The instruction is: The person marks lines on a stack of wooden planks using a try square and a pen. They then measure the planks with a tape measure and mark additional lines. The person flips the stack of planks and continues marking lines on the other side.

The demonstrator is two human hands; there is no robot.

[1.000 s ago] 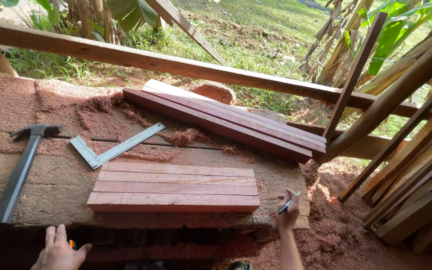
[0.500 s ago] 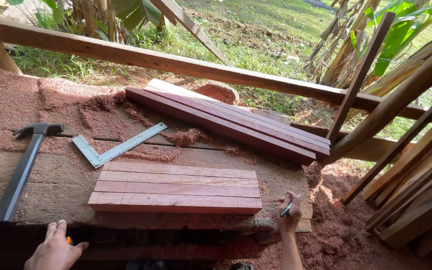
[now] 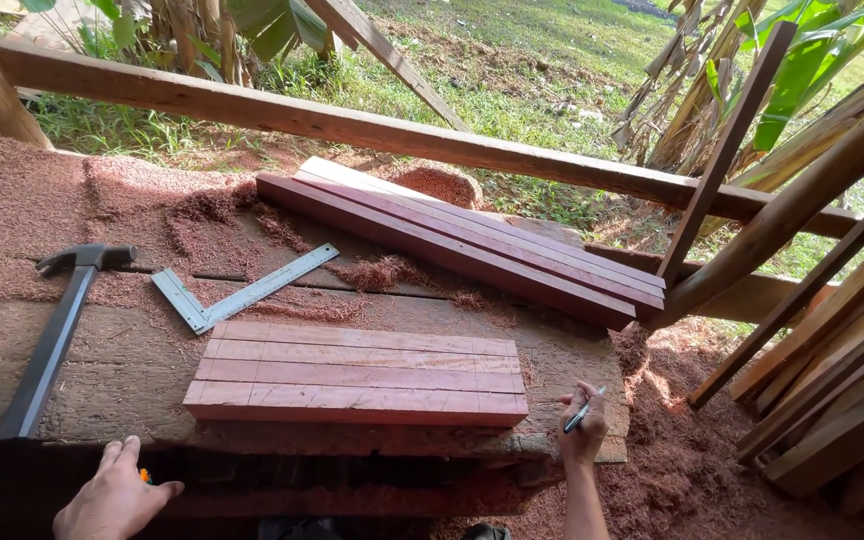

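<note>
Resting on the near edge of the workbench [image 3: 72,390], the person's left hand [image 3: 112,497] lies palm down with its fingers spread and loose; something small and orange peeks out just under the thumb, too little of it showing to say what it is or whether the hand grips it. The right hand [image 3: 584,432] sits at the bench's right front corner, fingers curled shut around a dark pen [image 3: 584,410] whose tip points up and to the right.

Between the two hands, a little farther onto the bench, lies a set of short reddish boards [image 3: 357,372], four strips laid edge to edge into one flat rectangle, with faint lines drawn across them. The right hand is just beside that set's near right corner, not touching it as far as I can tell.

Beyond the short boards, a metal try square [image 3: 240,292] lies flat, its long blade angled up to the right. To the left, a dark hammer [image 3: 57,335] lies with its head away from the person. Farther back, several long reddish planks [image 3: 472,245] are stacked side by side, slanting down to the right. Red sawdust [image 3: 42,195] covers the far bench and the ground on the right, where loose timber [image 3: 832,330] leans against the rail.
</note>
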